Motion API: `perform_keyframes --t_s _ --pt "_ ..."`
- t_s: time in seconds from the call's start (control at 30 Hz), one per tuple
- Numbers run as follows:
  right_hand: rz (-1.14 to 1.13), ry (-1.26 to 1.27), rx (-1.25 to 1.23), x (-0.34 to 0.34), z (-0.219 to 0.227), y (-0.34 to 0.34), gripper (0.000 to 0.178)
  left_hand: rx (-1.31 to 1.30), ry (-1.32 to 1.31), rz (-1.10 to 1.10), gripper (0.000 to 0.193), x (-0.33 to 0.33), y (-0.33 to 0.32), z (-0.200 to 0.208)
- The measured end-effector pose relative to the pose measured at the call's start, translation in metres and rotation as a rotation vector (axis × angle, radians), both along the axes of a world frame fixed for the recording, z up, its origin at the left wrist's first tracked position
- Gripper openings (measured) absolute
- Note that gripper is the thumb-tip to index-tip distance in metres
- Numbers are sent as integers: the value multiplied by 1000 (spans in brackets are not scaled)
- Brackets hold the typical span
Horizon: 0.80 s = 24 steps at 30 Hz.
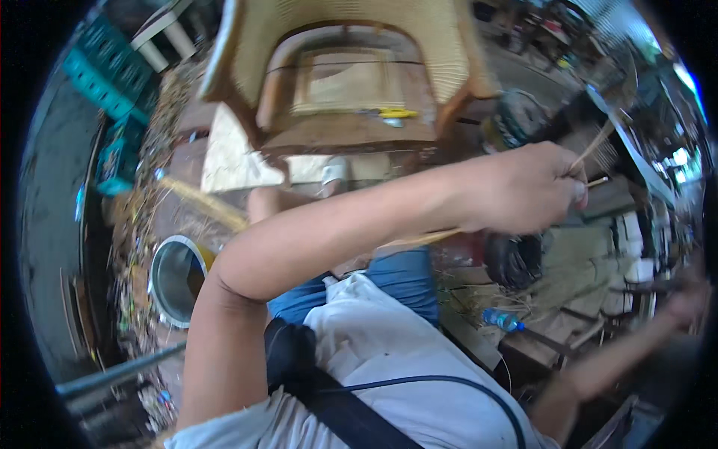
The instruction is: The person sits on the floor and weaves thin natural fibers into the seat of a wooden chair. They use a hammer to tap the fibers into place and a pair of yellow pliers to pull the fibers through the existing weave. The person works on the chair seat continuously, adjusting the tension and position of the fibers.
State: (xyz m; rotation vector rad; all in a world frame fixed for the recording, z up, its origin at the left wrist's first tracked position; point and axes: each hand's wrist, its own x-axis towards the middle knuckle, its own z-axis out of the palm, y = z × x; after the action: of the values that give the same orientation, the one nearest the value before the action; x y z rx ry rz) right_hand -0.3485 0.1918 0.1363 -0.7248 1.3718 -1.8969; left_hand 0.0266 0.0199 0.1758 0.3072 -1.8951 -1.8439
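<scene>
We log the left hand (532, 187) between 2 and 3 o'clock, fingers closed on a thin tan strand (594, 146) that runs out toward 2 o'clock. Right hand (686, 303): between 3 and 4 o'clock, blurred; we cannot tell its grip. At 12 o'clock we note a woven-sided chair (340, 139), a yellow tool (398, 114) on its seat. Bottle (502, 320): 4 o'clock.

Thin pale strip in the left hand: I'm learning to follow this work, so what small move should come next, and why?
Perhaps bring the left hand in toward the woven chair: it holds the thin pale strip out to the person's right, past the chair.
</scene>
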Motion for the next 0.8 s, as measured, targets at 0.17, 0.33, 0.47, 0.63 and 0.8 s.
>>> perform_keyframes --t_s 0.17,0.33,0.47,0.63,0.8 --pt "169 -406 -3 106 -52 -11 36 202 -273 -262 27 -88 3 -37" --pt "263 -642 -54 133 -111 -23 35 294 -526 -334 29 -94 24 -131" --pt "444 -683 -37 132 -124 -19 33 385 -587 -494 31 -87 23 -152" --pt "510 -488 105 143 -122 -30 27 336 -749 -568 25 -78 8 -138" --pt "171 -375 -10 114 -101 -30 36 236 -353 61 20 -37 7 -132"
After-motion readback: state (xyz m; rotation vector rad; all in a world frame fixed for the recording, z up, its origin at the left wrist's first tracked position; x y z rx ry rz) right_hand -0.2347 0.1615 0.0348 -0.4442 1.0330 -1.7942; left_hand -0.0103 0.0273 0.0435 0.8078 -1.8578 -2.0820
